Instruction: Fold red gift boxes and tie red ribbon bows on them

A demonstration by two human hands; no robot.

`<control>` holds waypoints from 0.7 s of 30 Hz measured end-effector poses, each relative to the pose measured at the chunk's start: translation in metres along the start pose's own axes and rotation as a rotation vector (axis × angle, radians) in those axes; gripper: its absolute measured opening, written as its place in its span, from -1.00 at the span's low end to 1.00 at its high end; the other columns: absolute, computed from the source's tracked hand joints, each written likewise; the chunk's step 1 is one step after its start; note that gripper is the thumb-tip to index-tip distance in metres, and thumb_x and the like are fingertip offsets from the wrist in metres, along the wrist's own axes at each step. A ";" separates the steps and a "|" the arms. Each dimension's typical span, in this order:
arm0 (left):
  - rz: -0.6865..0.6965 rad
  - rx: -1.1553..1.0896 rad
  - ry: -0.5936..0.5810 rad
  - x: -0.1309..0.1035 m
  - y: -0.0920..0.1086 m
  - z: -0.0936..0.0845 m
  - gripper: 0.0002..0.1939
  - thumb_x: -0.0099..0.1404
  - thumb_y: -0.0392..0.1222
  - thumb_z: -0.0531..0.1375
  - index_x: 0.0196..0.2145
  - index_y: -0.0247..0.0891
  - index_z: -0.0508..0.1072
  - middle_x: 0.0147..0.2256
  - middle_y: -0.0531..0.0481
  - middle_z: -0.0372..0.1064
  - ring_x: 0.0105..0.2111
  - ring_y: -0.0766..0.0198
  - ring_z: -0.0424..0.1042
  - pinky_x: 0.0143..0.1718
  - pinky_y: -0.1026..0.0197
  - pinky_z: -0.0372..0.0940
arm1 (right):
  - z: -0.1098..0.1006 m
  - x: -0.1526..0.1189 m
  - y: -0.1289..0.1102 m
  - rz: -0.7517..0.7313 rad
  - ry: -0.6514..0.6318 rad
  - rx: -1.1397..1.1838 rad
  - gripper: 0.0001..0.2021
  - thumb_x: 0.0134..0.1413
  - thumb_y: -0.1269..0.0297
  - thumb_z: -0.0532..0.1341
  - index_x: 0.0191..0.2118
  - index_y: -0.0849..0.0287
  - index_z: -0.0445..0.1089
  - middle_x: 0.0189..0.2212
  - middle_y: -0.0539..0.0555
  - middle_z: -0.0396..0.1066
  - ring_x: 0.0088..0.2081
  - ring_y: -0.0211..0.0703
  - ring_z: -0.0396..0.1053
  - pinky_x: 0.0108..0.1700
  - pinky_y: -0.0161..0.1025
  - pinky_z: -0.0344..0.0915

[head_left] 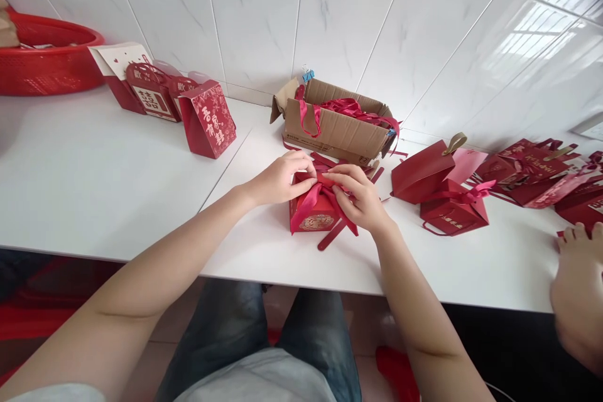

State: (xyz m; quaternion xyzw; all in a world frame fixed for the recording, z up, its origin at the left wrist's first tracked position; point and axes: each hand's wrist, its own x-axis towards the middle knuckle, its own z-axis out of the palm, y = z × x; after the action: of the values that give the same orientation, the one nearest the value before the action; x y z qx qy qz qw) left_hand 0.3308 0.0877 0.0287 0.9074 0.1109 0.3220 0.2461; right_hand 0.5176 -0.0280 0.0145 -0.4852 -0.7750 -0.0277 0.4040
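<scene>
The red box [318, 222] sits on the desk [264, 245] just in front of the brown carton [330, 129]. Over its top, the left hand [293, 176] and the right hand [357, 193] each have fingertips and thumb pinched on the ribbon [306, 206], close together. The ribbon looks soft, light and slippery, so a pinch right beside the knot should hold best. The box seems to be thin card, light but easily dented; its lower edges look the safest place to steady it.
</scene>
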 end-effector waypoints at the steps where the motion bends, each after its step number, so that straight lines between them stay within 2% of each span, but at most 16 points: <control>1: -0.008 -0.021 0.003 0.000 0.000 0.001 -0.91 0.25 -0.22 0.13 -0.38 -0.25 0.40 -0.32 -0.04 0.38 -0.21 0.21 0.35 -0.11 0.14 0.29 | 0.001 0.001 -0.001 0.000 -0.010 0.018 -0.69 0.25 0.36 0.04 0.03 0.04 0.38 -0.09 0.16 0.34 -0.04 -0.07 0.33 0.00 -0.03 0.35; 6: -0.027 -0.086 0.002 0.002 0.000 0.006 -0.87 0.30 -0.18 0.10 -0.36 -0.25 0.38 -0.28 -0.06 0.38 -0.18 0.20 0.35 -0.07 0.11 0.28 | 0.002 0.002 -0.001 0.054 -0.022 0.064 -0.74 0.26 0.28 0.08 -0.04 0.06 0.44 -0.22 0.12 0.43 -0.16 -0.12 0.39 -0.10 -0.12 0.39; 10: -0.010 -0.077 -0.012 0.002 -0.003 0.005 -0.87 0.32 -0.17 0.10 -0.35 -0.23 0.38 -0.25 -0.06 0.39 -0.12 0.19 0.33 0.00 0.11 0.24 | -0.001 -0.001 0.003 0.049 -0.024 0.068 -0.70 0.28 0.30 0.03 -0.05 0.00 0.48 -0.33 0.09 0.35 -0.29 -0.19 0.36 -0.22 -0.17 0.39; 13: 0.006 -0.057 -0.010 0.002 -0.005 0.003 -0.87 0.33 -0.19 0.09 -0.35 -0.23 0.39 -0.23 -0.06 0.40 -0.10 0.19 0.33 0.00 0.12 0.23 | -0.001 -0.002 0.006 0.005 -0.057 0.041 -0.63 0.29 0.38 -0.02 -0.04 -0.07 0.49 -0.36 0.07 0.26 -0.30 -0.20 0.29 -0.24 -0.18 0.36; 17: 0.042 0.104 0.013 0.002 -0.006 0.002 -0.85 0.33 -0.17 0.09 -0.37 -0.23 0.40 -0.22 -0.06 0.43 -0.12 0.16 0.34 -0.02 0.07 0.19 | 0.000 -0.002 0.003 -0.005 -0.110 -0.079 -0.55 0.28 0.46 -0.05 -0.05 -0.16 0.49 -0.38 0.06 0.17 -0.31 -0.18 0.19 -0.23 -0.15 0.33; 21: 0.139 0.361 0.045 0.003 -0.007 0.000 -0.83 0.34 -0.21 0.07 -0.36 -0.21 0.43 -0.21 -0.06 0.46 -0.10 0.10 0.33 -0.03 -0.01 0.10 | 0.000 0.001 -0.001 -0.026 -0.122 -0.151 -0.51 0.26 0.52 -0.07 -0.08 -0.14 0.51 -0.41 0.06 0.13 -0.32 -0.17 0.14 -0.24 -0.15 0.31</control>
State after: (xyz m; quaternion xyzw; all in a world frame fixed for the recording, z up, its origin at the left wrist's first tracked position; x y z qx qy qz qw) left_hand 0.3330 0.0951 0.0269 0.9348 0.1095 0.3334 0.0540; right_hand 0.5166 -0.0282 0.0159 -0.5049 -0.8002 -0.0618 0.3178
